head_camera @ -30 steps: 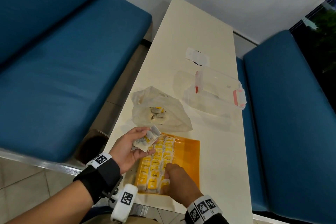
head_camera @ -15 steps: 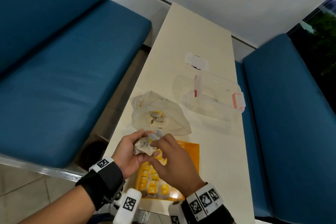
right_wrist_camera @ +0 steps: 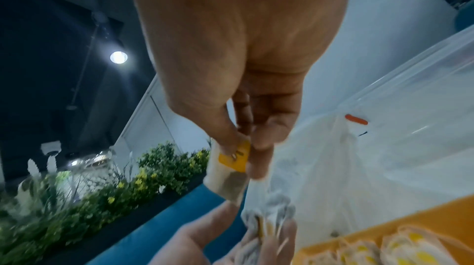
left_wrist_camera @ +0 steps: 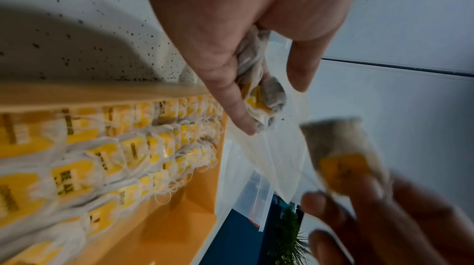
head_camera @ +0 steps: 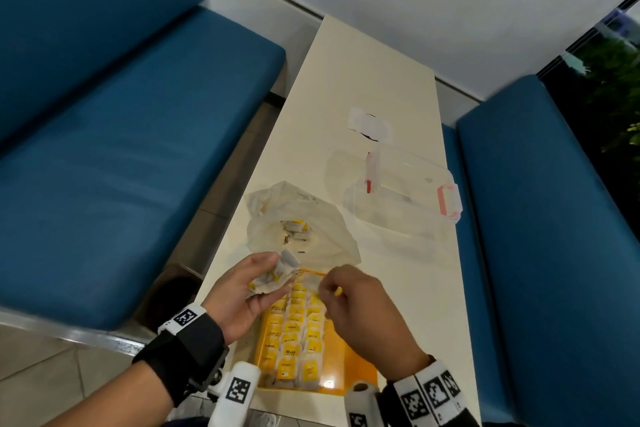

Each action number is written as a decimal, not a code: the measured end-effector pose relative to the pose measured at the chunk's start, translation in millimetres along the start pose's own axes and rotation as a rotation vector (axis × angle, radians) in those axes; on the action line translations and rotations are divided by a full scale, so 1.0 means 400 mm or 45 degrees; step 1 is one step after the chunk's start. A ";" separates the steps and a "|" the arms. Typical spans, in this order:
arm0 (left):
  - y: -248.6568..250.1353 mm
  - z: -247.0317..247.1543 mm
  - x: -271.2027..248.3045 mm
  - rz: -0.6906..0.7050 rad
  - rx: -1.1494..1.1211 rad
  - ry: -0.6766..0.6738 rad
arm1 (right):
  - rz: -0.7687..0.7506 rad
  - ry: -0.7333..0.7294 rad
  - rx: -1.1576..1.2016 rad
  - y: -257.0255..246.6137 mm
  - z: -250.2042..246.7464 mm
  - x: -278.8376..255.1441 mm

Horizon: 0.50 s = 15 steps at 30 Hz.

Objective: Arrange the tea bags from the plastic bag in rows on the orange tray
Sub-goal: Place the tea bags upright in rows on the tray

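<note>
The orange tray (head_camera: pixel 360 367) lies at the table's near edge with rows of yellow-labelled tea bags (head_camera: pixel 294 340) along its left side. Above the tray's far left corner my left hand (head_camera: pixel 242 291) grips a bunch of tea bags (head_camera: pixel 277 276), also seen in the left wrist view (left_wrist_camera: pixel 259 95). My right hand (head_camera: pixel 360 308) hovers over the tray's far end and pinches a single tea bag (right_wrist_camera: pixel 231 166) by its yellow label (left_wrist_camera: pixel 343 168). Just beyond the tray lies the plastic bag (head_camera: pixel 301 225), with a few tea bags inside.
A clear plastic box (head_camera: pixel 401 191) with red clips sits on the cream table (head_camera: pixel 363 80) at the right, a white paper scrap (head_camera: pixel 369 123) beyond it. Blue benches (head_camera: pixel 121 149) flank the table. A dark bin (head_camera: pixel 169 291) stands by the table's left edge.
My right hand rose from the tray's near rows to the bunch in my left hand, took one tea bag from it and drew it away to the right.
</note>
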<state>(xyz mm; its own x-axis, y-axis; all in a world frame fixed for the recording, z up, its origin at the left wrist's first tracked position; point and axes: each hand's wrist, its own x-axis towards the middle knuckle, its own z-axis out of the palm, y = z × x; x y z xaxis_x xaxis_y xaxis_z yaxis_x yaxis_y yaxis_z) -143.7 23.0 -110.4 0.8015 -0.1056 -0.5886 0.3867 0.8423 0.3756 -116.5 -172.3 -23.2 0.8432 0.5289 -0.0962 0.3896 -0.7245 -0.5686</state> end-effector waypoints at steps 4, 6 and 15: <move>0.011 -0.011 0.002 0.024 0.107 0.016 | 0.197 -0.133 -0.233 0.086 -0.026 -0.023; 0.013 -0.014 0.000 0.026 0.157 0.007 | 0.265 -0.187 -0.281 0.118 -0.027 -0.027; -0.008 -0.009 0.001 0.019 0.272 -0.008 | 0.427 -0.170 -0.348 0.200 0.043 -0.006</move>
<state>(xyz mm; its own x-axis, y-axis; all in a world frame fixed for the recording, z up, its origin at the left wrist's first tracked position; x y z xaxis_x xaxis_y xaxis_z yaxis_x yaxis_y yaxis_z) -146.3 22.2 -114.3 0.8107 -0.0977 -0.5773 0.4619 0.7126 0.5281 -93.7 -224.0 -82.7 0.8914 0.2846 -0.3528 0.2019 -0.9462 -0.2529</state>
